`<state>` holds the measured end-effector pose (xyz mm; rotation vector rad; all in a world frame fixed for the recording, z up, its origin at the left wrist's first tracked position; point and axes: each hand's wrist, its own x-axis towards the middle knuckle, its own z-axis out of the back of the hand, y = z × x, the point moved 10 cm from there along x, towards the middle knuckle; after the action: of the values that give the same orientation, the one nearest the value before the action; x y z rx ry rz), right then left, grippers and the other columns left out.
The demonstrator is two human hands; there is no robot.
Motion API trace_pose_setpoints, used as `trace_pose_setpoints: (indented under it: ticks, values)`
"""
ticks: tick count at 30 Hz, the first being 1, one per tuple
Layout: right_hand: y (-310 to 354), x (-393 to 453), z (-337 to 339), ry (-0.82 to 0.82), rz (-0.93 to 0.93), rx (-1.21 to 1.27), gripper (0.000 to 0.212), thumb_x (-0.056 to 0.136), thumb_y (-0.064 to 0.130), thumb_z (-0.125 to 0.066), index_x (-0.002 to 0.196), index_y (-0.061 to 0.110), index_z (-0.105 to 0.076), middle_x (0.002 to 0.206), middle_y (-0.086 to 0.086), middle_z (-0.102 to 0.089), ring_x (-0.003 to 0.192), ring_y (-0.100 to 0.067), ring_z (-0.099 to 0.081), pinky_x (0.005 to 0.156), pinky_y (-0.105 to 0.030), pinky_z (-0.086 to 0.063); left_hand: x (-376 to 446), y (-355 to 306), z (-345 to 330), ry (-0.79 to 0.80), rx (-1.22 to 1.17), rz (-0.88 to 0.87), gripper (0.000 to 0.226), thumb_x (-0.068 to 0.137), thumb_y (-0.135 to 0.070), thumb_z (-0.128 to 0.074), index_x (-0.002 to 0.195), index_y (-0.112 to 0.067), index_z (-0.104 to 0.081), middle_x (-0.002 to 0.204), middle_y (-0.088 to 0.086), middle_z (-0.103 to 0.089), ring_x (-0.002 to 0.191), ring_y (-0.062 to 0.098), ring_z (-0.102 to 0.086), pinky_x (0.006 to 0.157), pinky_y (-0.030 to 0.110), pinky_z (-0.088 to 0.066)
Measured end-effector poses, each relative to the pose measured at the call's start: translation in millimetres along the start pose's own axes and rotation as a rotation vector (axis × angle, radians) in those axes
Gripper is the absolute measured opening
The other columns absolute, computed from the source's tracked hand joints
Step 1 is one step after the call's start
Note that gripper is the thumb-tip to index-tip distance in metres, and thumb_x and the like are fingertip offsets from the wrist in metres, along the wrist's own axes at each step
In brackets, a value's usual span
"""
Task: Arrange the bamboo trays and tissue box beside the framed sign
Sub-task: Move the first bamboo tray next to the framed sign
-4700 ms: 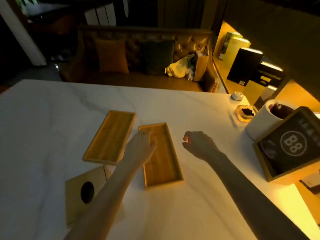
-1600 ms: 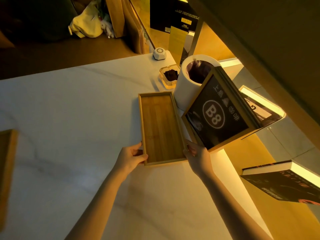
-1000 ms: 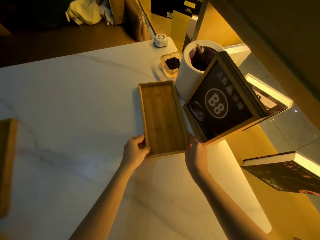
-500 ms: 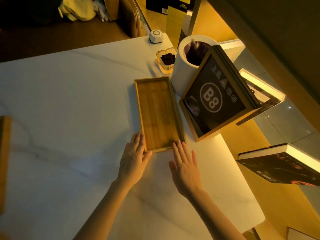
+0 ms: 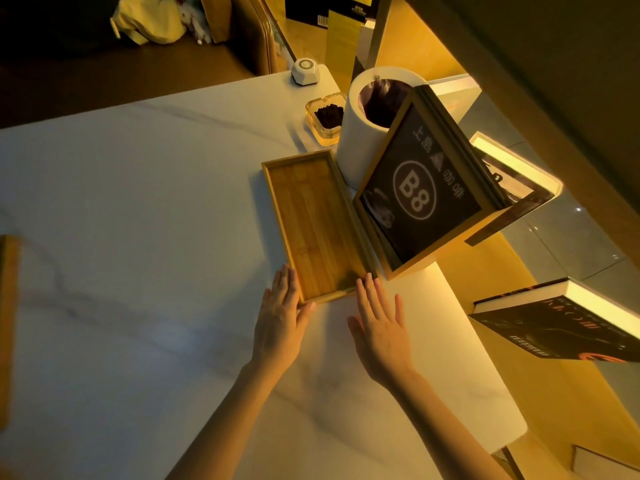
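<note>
I am resting both hands flat on the white marbled tabletop point(image 5: 138, 209), fingers stretched out and gripping nothing. My left hand point(image 5: 281, 323) is lying at the near left corner of the bamboo tray point(image 5: 315, 223), its fingertips running along the tray's left rim and the thumb touching the near edge. My right hand point(image 5: 381, 327) is lying open just off the near right corner, the longest fingertips point(image 5: 367, 284) touching or almost touching that rim (I cannot tell which).

The tray is lying flat with its long side running away from me, its right edge sitting just beside the lower edge of the framed sign point(image 5: 419, 199), which is leaning back and showing "B8" in a circle. Behind the sign a white cylinder bin point(image 5: 360, 133) is standing by the tray's far right corner, with a glass ashtray point(image 5: 325, 116) and a small white call button point(image 5: 304, 71) beyond it. A second bamboo tray point(image 5: 7, 323) is showing only as a strip at the far left edge of the view, well apart from the first.
</note>
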<state>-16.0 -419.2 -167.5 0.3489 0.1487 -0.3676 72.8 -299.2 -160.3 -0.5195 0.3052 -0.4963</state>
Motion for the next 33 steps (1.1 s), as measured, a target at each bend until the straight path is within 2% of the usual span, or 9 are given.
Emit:
trace_pose_setpoints:
  ticks: [3, 8, 11, 16, 22, 24, 27, 31, 33]
  values:
    - [-5, 1, 0, 0.004, -0.010, 0.003, 0.062, 0.084, 0.053, 0.006, 0.137, 0.020, 0.008, 0.148, 0.003, 0.008, 0.137, -0.023, 0.014, 0.109, -0.042, 0.010, -1, -2, -3, -0.019, -0.012, 0.017, 0.064, 0.087, -0.032, -0.047, 0.138, -0.005, -0.019, 0.148, 0.019, -0.026, 0.136, 0.033, -0.026, 0.108, 0.040, -0.022]
    - [-11, 3, 3, 0.012, -0.013, 0.066, 0.057, 0.090, 0.044, -0.014, 0.137, 0.023, 0.010, 0.145, 0.008, 0.016, 0.133, -0.014, 0.025, 0.106, -0.031, 0.019, 0, -4, -6, -0.046, 0.009, 0.020, 0.064, 0.086, -0.033, -0.048, 0.137, -0.005, -0.021, 0.146, 0.019, -0.031, 0.134, 0.033, -0.031, 0.107, 0.048, -0.028]
    - [-13, 4, 6, 0.015, -0.001, 0.068, 0.059, 0.089, 0.045, -0.012, 0.140, 0.023, 0.005, 0.145, 0.009, 0.016, 0.132, -0.013, 0.025, 0.106, -0.030, 0.018, 0, -5, -7, -0.055, 0.022, 0.016, 0.064, 0.085, -0.033, -0.049, 0.137, -0.005, -0.022, 0.144, 0.020, -0.034, 0.132, 0.033, -0.034, 0.106, 0.047, -0.030]
    - [-15, 5, 6, 0.022, 0.017, 0.077, 0.068, 0.082, 0.055, 0.006, 0.142, 0.024, 0.003, 0.145, 0.008, 0.016, 0.134, -0.014, 0.022, 0.108, -0.032, 0.015, 0, -6, -10, -0.052, 0.028, 0.019, 0.064, 0.086, -0.032, -0.049, 0.137, -0.005, -0.022, 0.144, 0.020, -0.034, 0.132, 0.033, -0.035, 0.105, 0.048, -0.031]
    - [-14, 5, 6, 0.015, 0.015, 0.069, 0.058, 0.090, 0.047, -0.007, 0.142, 0.021, 0.001, 0.146, 0.006, 0.013, 0.135, -0.017, 0.019, 0.111, -0.033, 0.008, 0, -7, -10, -0.052, 0.025, 0.014, 0.063, 0.086, -0.031, -0.049, 0.137, -0.005, -0.021, 0.144, 0.021, -0.033, 0.133, 0.033, -0.033, 0.106, 0.047, -0.030]
    - [-14, 5, 7, -0.009, 0.011, 0.039, 0.064, 0.087, 0.049, 0.001, 0.142, 0.019, -0.006, 0.148, 0.003, 0.003, 0.137, -0.019, 0.010, 0.111, -0.036, 0.002, 0, -8, -11, -0.028, 0.021, 0.016, 0.064, 0.087, -0.033, -0.046, 0.138, -0.006, -0.019, 0.146, 0.019, -0.030, 0.135, 0.032, -0.030, 0.108, 0.046, -0.027]
    - [-10, 6, 14, -0.053, -0.027, -0.012, 0.064, 0.090, 0.047, -0.001, 0.139, 0.013, -0.027, 0.148, -0.008, -0.029, 0.136, -0.026, -0.015, 0.109, -0.044, -0.016, 0, -8, -8, 0.016, -0.027, 0.023, 0.063, 0.088, -0.037, -0.041, 0.139, -0.009, -0.017, 0.149, 0.015, -0.027, 0.135, 0.030, -0.030, 0.109, 0.044, -0.028]
    - [7, 11, 36, -0.143, -0.049, 0.022, 0.040, 0.092, 0.028, -0.038, 0.123, 0.007, -0.052, 0.126, -0.015, -0.059, 0.121, -0.034, -0.050, 0.099, -0.046, -0.040, 6, -6, 8, 0.077, -0.157, 0.015, 0.052, 0.090, -0.038, -0.035, 0.135, -0.012, -0.030, 0.142, 0.010, -0.042, 0.125, 0.028, -0.046, 0.099, 0.038, -0.046]
    - [24, 14, 49, -0.165, 0.013, 0.042, 0.029, 0.090, 0.020, -0.049, 0.113, 0.005, -0.060, 0.114, -0.015, -0.067, 0.109, -0.034, -0.060, 0.089, -0.043, -0.050, 8, -6, 22, 0.086, -0.205, 0.019, 0.041, 0.091, -0.034, -0.036, 0.121, -0.008, -0.048, 0.122, 0.012, -0.059, 0.110, 0.027, -0.057, 0.085, 0.028, -0.047]
